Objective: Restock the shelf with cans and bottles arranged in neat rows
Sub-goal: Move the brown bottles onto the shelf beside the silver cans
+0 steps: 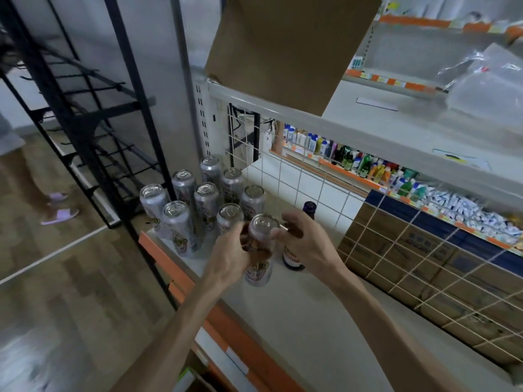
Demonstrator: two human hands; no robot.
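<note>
Cans (208, 199) glossy metal; bottle (294, 254) dark glass; shelf (311, 321) matt.

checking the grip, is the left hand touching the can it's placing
Touching: the head view shows the left hand wrapped around the can, fingers on its side.

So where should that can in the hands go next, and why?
Probably straight down onto the shelf, beside the nearest front can. The left hand and right hand both hold the can upright next to the standing rows, and the spot under it looks bare. The brown bottle stands just behind, so ease it down gently.
</note>
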